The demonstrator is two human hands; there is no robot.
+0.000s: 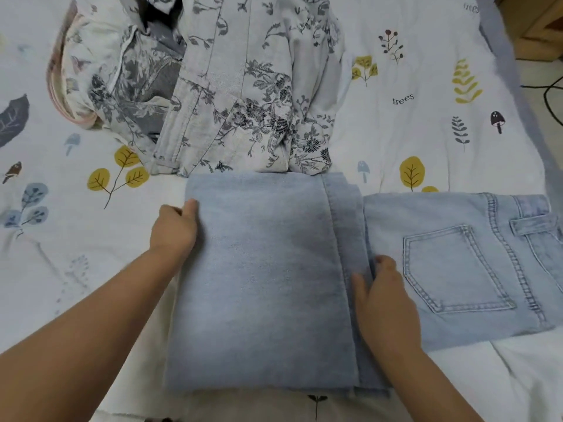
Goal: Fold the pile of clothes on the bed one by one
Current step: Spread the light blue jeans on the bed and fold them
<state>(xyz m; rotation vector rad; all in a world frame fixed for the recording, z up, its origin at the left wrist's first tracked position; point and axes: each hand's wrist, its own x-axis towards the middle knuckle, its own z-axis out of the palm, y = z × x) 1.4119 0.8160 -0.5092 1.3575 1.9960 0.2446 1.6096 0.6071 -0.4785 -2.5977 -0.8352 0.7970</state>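
Pale blue jeans (265,269) lie across the bed in front of me, the legs folded over into a flat block on the left, the seat with its back pocket (454,269) stretching to the right. My left hand (175,228) grips the folded block's left edge, thumb on top and fingers tucked under the cloth. My right hand (385,303) lies flat on the denim, its fingers at the hem edge where the folded legs meet the seat. Behind the jeans sits a pile of grey floral clothes (237,86).
The bedsheet (426,123) is white with printed leaves, mushrooms and the word "trees". A pinkish-white garment (82,74) lies at the pile's left. The bed's right edge (515,74) borders a floor with a dark cable (548,95) and wooden furniture (536,28).
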